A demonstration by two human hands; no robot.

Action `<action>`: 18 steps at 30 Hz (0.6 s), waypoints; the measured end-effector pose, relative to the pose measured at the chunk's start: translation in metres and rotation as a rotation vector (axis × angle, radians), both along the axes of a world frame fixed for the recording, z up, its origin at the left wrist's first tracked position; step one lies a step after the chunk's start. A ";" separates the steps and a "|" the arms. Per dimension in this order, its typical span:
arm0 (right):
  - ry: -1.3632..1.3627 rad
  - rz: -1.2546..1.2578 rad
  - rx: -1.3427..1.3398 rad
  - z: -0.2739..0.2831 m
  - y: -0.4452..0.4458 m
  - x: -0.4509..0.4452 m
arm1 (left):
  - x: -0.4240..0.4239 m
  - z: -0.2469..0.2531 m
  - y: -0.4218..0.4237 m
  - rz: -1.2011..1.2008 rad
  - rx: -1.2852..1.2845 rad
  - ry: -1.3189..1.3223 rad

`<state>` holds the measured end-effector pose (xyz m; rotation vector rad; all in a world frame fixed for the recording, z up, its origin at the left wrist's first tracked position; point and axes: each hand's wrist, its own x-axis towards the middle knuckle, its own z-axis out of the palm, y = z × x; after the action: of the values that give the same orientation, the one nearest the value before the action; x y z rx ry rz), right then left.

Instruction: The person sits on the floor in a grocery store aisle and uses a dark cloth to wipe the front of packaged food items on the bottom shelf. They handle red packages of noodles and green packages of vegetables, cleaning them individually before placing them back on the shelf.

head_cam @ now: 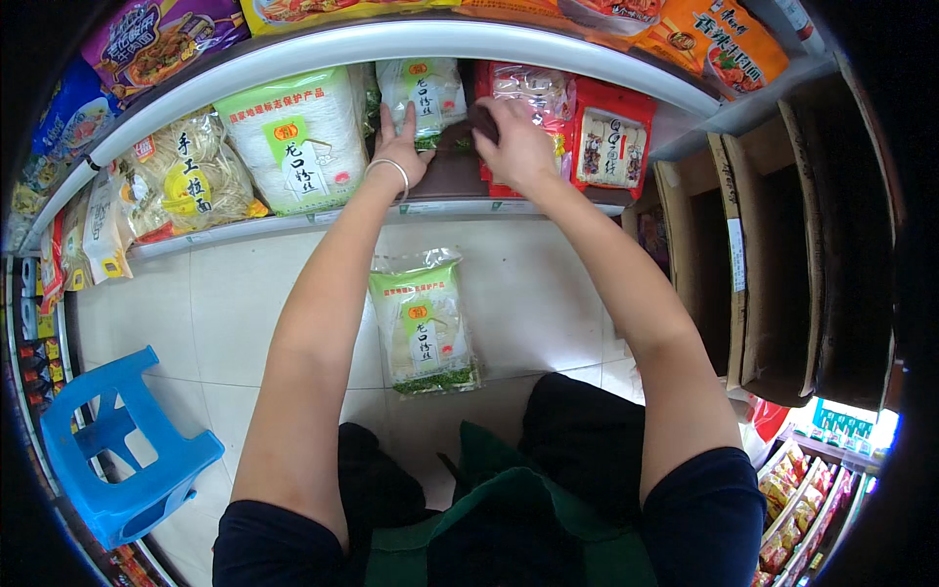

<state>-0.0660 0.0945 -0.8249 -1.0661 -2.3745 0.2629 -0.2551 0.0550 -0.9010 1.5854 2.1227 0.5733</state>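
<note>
My left hand [400,150], with a bangle at its wrist, lies with spread fingers against a clear and green packet of vermicelli [440,92] standing on the lower shelf [440,176]. To the right, my right hand [519,143] is bent around a dark brown, cloth-like thing [484,123], partly hidden by the fingers. It is just left of the red noodle packets [612,147]. A larger vermicelli packet [293,147] stands left of my left hand. Another vermicelli packet [425,330] lies on the tiled floor between my forearms.
The white upper shelf edge [411,38] curves just above my hands. Bagged noodles [183,172] fill the shelf's left part. Opened cardboard boxes [770,249] stand at the right. A blue plastic stool [125,447] is on the floor at the left.
</note>
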 end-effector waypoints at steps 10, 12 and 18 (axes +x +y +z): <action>-0.498 0.513 -0.432 -0.016 -0.026 0.050 | 0.007 -0.010 -0.021 -0.007 0.129 0.037; -0.604 0.533 -0.438 -0.016 -0.033 0.043 | 0.004 -0.008 -0.031 -0.010 0.107 0.020; -0.119 0.208 -0.190 -0.020 -0.002 -0.009 | 0.015 0.003 -0.032 -0.013 0.170 -0.018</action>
<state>-0.0749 0.0923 -0.8449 -0.9393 -2.6132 0.5217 -0.2405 0.0231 -0.8980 1.6758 2.0963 0.7793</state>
